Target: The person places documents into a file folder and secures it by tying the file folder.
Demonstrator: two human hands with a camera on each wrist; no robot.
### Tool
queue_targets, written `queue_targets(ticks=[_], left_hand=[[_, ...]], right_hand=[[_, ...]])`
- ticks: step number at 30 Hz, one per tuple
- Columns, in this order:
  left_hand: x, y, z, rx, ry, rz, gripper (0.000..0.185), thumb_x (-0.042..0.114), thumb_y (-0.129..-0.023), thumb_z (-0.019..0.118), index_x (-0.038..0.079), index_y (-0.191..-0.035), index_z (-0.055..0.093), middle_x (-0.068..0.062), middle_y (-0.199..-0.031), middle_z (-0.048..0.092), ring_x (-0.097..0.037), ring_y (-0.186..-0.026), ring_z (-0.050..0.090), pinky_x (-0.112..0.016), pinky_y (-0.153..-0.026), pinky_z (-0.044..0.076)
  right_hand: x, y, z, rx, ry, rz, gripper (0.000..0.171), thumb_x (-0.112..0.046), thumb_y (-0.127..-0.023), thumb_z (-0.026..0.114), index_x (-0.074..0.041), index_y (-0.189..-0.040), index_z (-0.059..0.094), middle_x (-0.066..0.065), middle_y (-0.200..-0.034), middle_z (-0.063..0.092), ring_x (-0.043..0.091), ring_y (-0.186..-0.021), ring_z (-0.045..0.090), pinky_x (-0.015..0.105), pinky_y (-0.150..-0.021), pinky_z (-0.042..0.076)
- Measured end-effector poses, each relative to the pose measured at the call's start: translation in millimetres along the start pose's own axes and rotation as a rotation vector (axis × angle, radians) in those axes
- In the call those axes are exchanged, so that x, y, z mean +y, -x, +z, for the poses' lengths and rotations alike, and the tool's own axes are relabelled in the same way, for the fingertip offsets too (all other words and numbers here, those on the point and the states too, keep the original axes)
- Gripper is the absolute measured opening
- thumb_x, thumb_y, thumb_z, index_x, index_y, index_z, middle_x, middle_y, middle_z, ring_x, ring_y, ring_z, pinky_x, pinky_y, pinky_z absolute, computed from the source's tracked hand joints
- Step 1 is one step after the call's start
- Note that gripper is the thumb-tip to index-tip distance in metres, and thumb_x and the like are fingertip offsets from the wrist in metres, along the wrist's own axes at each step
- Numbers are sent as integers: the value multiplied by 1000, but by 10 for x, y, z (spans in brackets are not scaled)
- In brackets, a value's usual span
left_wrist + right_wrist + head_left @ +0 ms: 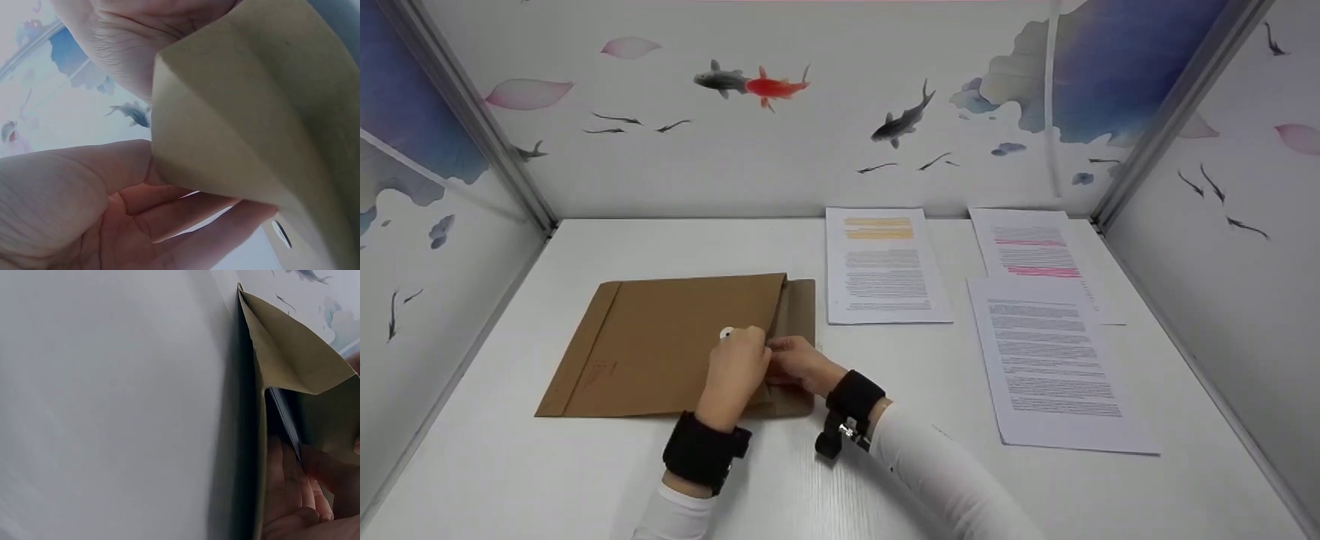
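A brown paper envelope (675, 337) with a round white button (726, 333) lies on the table, its open end to the right. At that end my left hand (737, 367) pinches the upper layer and lifts its lip (219, 124) into a raised fold. My right hand (802, 364) reaches in at the mouth. In the right wrist view its thumb and fingers (284, 478) close about the thin edge of a paper stack (288, 422) inside. The rest of that stack is hidden within the envelope.
To the right of the envelope lies a printed paper stack (889, 277) with orange highlighting. Farther right, a pink-highlighted stack (1031, 240) is partly covered by another printed stack (1057, 367). Patterned panels (825, 150) wall the table's back and sides.
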State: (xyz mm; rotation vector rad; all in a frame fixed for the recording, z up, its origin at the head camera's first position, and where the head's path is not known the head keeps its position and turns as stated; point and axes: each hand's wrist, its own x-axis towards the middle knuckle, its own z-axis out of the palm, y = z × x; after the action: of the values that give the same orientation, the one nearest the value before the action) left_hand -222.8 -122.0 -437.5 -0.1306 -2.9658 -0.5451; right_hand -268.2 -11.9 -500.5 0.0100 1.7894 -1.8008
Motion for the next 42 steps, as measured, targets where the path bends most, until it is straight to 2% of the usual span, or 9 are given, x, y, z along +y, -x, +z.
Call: queue_targets(ticks=[3, 5, 10, 14, 21, 25, 28, 36, 42], left_hand=[[-2, 9, -4, 6, 1, 5, 12, 1, -92, 61, -8, -87, 67, -26, -85, 71, -42, -79, 71, -52, -62, 58], [-5, 7, -6, -5, 13, 3, 13, 0, -92, 60, -7, -83, 66, -23, -79, 69, -33, -69, 67, -46, -57, 55], [-20, -14, 4, -40, 40, -10, 18, -2, -91, 57, -4, -74, 62, -18, -73, 65, -17, -62, 44, -35, -52, 42], [-25, -28, 9, -55, 48, -25, 21, -1, -91, 57, -1, -70, 59, -18, -74, 66, -18, -65, 48, -38, -53, 45], [-30, -42, 23, -85, 69, -43, 28, 0, -92, 57, 4, -65, 52, -9, -67, 55, -19, -64, 48, -36, -53, 42], [-40, -44, 28, -86, 69, -47, 23, 1, -91, 58, 1, -68, 58, -14, -72, 64, -24, -69, 58, -41, -55, 48], [-46, -44, 31, -93, 63, -46, 17, 2, -92, 58, -2, -76, 65, -18, -77, 69, -26, -70, 62, -43, -56, 50], [-33, -53, 62, -123, 55, -55, 16, 3, -93, 61, -1, -78, 66, -14, -73, 67, -18, -62, 52, -37, -55, 45], [-16, -50, 110, -119, 58, -50, 14, 0, -92, 59, -3, -81, 67, -9, -68, 60, -17, -60, 45, -33, -53, 39]], right_hand=[[-3, 6, 11, -1, 14, -4, 36, 1, -99, 51, 7, -132, 63, -9, -66, 61, 3, -66, 61, 18, -67, 54], [-7, 15, 18, 2, 28, -5, 32, 0, -99, 52, 6, -127, 66, -9, -66, 61, 3, -66, 61, 18, -66, 54], [-4, 25, 20, 20, 68, -15, 24, -1, -98, 54, 4, -114, 71, -7, -71, 63, 5, -66, 63, 20, -65, 56], [15, 9, 9, 23, 81, -24, 25, 0, -97, 53, 6, -115, 70, -6, -71, 63, 6, -66, 63, 20, -65, 56], [6, 44, -50, 9, 52, 7, 31, -4, -102, 51, 7, -127, 65, -3, -76, 68, 5, -69, 66, 23, -72, 61], [-3, 87, -118, 6, 41, 8, 32, -6, -104, 52, 7, -130, 64, 11, -97, 77, 8, -75, 71, 26, -78, 63], [-7, 125, -173, -6, 45, -10, 34, -7, -103, 54, 7, -133, 62, 22, -118, 75, 14, -87, 77, 28, -83, 63], [-22, 257, -297, -24, 110, -73, 36, -6, -103, 54, 9, -135, 60, 27, -125, 71, 27, -105, 77, 28, -85, 62], [-33, 366, -387, -11, 142, -92, 36, -6, -103, 53, 9, -136, 59, 26, -125, 71, 20, -98, 78, 28, -85, 62]])
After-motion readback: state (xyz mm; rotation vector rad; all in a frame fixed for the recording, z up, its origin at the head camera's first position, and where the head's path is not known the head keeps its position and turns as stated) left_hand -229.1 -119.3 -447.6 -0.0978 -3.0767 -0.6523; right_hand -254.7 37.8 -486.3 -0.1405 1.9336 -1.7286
